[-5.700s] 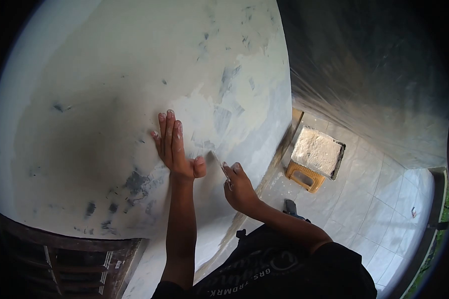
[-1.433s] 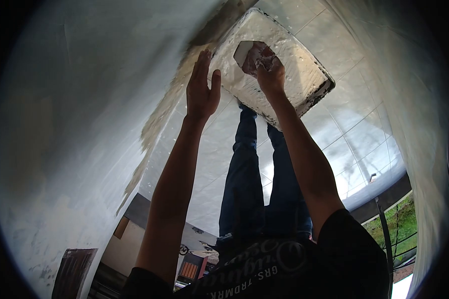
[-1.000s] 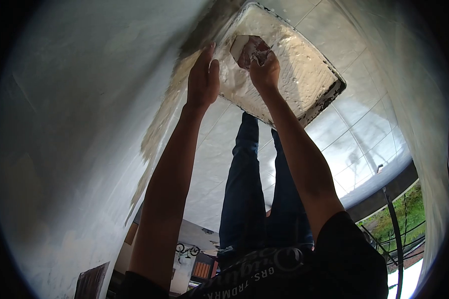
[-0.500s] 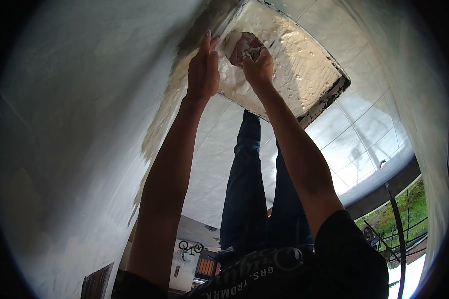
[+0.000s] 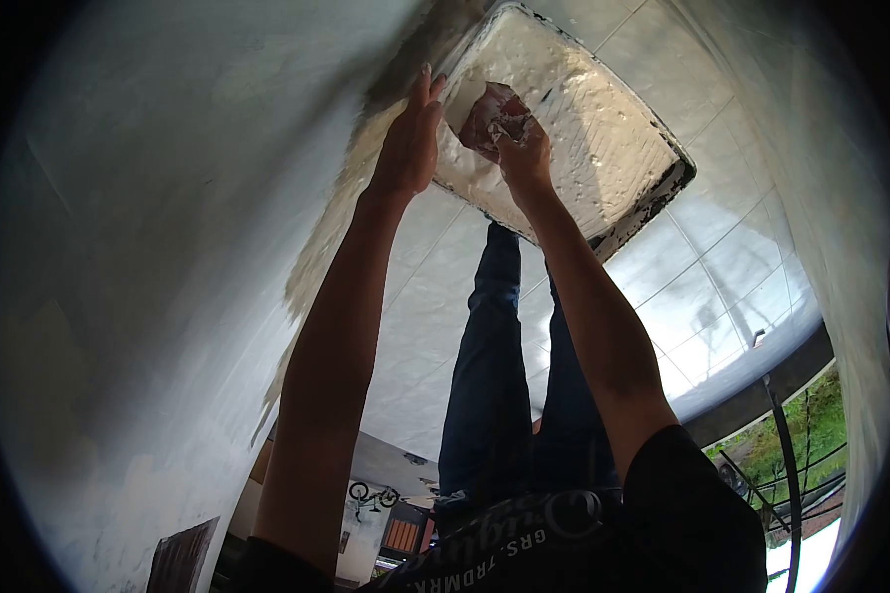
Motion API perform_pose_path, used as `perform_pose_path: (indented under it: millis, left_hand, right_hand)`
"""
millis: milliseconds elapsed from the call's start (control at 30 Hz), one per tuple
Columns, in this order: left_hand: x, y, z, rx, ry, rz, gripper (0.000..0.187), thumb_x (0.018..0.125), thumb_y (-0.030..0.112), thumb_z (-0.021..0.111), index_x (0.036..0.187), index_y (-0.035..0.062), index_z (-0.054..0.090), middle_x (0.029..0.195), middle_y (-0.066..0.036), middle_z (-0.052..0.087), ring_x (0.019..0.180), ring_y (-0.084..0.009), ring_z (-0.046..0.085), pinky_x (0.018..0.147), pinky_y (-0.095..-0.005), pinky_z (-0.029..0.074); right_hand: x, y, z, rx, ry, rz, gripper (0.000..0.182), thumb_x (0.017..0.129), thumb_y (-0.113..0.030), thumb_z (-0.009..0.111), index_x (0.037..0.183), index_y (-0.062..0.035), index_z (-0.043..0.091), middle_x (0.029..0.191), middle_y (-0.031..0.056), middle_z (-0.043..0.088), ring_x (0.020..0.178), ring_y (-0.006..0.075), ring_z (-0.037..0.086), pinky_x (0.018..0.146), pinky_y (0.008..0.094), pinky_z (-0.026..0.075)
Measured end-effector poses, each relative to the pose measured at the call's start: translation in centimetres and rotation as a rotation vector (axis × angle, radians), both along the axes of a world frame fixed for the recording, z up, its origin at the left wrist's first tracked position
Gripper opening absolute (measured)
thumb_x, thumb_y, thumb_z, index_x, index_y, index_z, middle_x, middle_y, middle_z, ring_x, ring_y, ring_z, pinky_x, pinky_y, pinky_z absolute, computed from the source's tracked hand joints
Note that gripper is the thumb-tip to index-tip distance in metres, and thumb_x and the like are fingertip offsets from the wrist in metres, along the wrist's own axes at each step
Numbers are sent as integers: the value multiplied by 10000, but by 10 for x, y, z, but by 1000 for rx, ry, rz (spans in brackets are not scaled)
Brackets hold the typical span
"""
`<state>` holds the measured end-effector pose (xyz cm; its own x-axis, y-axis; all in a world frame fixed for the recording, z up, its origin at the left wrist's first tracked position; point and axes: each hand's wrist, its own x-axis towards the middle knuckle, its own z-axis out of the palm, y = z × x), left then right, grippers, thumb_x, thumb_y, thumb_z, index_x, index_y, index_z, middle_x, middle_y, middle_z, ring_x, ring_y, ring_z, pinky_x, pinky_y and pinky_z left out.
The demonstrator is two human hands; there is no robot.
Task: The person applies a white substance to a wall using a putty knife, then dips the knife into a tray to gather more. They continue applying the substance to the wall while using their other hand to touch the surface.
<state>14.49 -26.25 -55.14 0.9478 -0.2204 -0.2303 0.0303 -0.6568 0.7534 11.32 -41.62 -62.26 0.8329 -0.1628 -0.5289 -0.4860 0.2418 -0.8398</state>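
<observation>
A shallow square tray (image 5: 635, 168) with a dark, chipped rim holds a thick layer of cream-coloured paste. Over the paste near its left side, my right hand (image 5: 526, 153) grips a flat reddish-brown scraper (image 5: 485, 121) smeared with the same paste. The scraper's blade lies against the paste, and ridges mark the surface to its right. My left hand (image 5: 408, 148) is at the tray's left edge, its fingers stretched out along the side and not wrapped round anything.
A grey wall (image 5: 148, 227) with a strip of fresh cream paste (image 5: 331, 222) runs along the left. Pale floor tiles (image 5: 702, 267) lie under and around the tray. My legs (image 5: 485, 366) stand just below it. At the lower right are a dark post (image 5: 789, 465) and greenery (image 5: 821, 425).
My right hand has drawn the scraper a little toward my body and to the right through the paste. My left hand has shifted slightly and stays at the tray's edge.
</observation>
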Motion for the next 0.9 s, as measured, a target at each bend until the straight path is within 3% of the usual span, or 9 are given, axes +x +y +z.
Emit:
perform_pose_path:
  millis: [100,167,233,333,367,600,667,733,900]
  left_hand:
    - [-1,1,11,-51,-37,-17,548,986,227,256,1471,-7,154,1465,-199,362,1330,-384,365,1090,-413,307]
    - [-5,0,19,-99,-135,-41,546,995,229,254,1475,-5,140,1475,-202,344,1348,-382,339,1105,-412,286]
    - [-12,-8,48,-349,39,136,573,990,278,242,1500,35,149,1541,-92,276,1445,-224,150,1167,-383,40]
    - [-16,-19,94,-350,26,146,582,989,303,235,1500,36,152,1539,-105,276,1446,-229,155,1168,-382,48]
    - [-20,-25,114,-280,-43,154,527,1005,236,235,1475,-1,206,1504,-189,307,1411,-309,259,1149,-377,177]
    - [-62,-33,259,-323,-290,225,556,987,263,281,1475,3,222,1509,-207,285,1421,-313,236,1159,-388,150]
    - [-87,-23,308,-299,-411,247,576,992,308,286,1473,-2,222,1507,-209,286,1419,-326,235,1158,-412,151]
    - [-118,-8,358,-275,-534,284,600,994,348,282,1470,-13,221,1504,-211,290,1418,-337,234,1155,-432,160]
    - [-193,44,461,-11,-747,422,590,981,341,291,1450,-16,273,1499,-195,311,1412,-345,247,1151,-456,178]
  right_hand:
    - [-3,-13,18,389,57,-15,424,811,52,523,1234,51,505,1121,150,628,991,230,648,855,330,545]
    - [-5,-24,37,457,62,5,426,827,41,531,1251,43,490,1140,143,616,1000,228,644,861,342,549]
    - [-9,-35,61,520,58,28,429,844,29,539,1268,34,475,1159,136,604,1009,227,640,867,353,554]
    - [-16,-52,108,596,12,51,430,847,-7,581,1263,31,479,1133,128,611,1010,224,640,868,377,556]
    - [-19,-57,126,607,-16,48,423,849,-15,584,1257,29,482,1125,125,613,1006,227,641,873,383,554]
    - [-38,-81,247,681,-208,193,305,868,-69,595,1169,-38,560,1103,72,635,1011,228,644,884,421,539]
    - [-51,-81,279,604,-313,219,323,867,-56,585,1187,-42,546,1097,71,638,1026,230,640,889,428,540]
    - [-53,-77,315,844,-210,245,369,857,-41,585,1220,-37,520,1120,82,631,1043,245,634,895,432,542]
    - [-90,-36,413,875,-251,324,543,786,4,635,1292,5,437,1161,127,586,1034,248,630,849,385,575]
